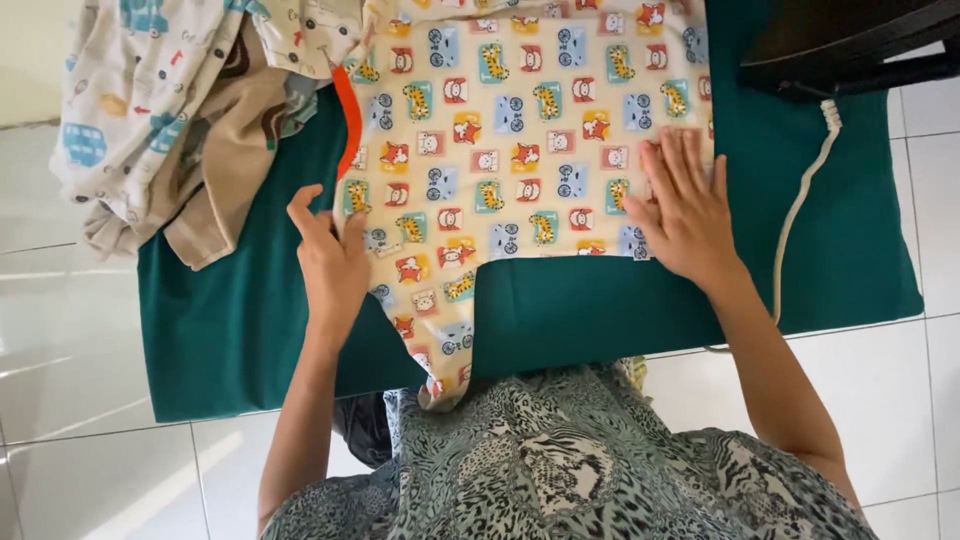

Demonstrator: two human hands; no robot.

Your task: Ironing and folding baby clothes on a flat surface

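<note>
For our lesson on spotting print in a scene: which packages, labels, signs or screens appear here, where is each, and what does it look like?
None in view: no package, label, sign or screen. The only print is the cartoon-animal squares on the cream cotton garment lying on the dark green cloth.

Both hands flat on a printed garment (pixel 520 130) spread over a green cloth (pixel 600 300).
Left hand (pixel 330 260) presses its left edge near the orange trim; right hand (pixel 685 210) lies on its lower right corner. Clothes pile (pixel 170 110) at upper left; white cord (pixel 800 200) at right.
</note>
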